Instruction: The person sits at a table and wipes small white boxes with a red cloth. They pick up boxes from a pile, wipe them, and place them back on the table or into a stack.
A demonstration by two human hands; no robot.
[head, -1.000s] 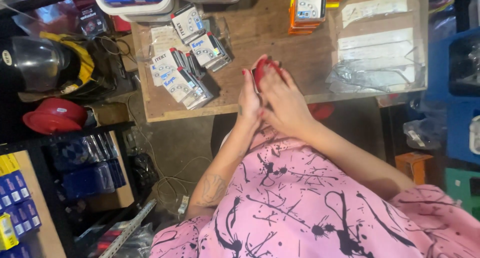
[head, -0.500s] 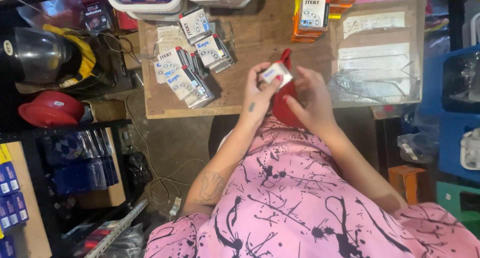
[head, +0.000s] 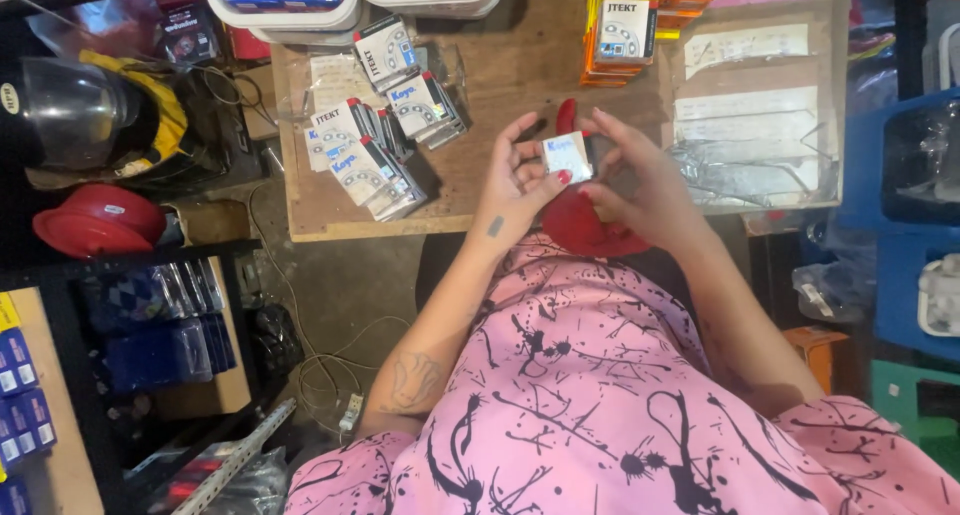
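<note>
Closest to me, below the near edge of the worn wooden bench (head: 520,65), I see the pink, black-splattered dress sleeves and both forearms rising toward the hands. My left hand (head: 520,175) and right hand (head: 640,180) meet just over that near edge, pinching between their fingertips a small square white carton with blue print (head: 567,156); the left thumb presses its lower corner and the other left fingers are spread above it. A red cloth-like object (head: 585,225) sits under the hands, hanging past the bench edge. Further in, toward the left side of the bench, lies a loose heap of similar white and blue cartons (head: 375,145). At the far edge stand a stack of orange and yellow boxes (head: 630,25) and two white plastic tubs (head: 285,5).
</note>
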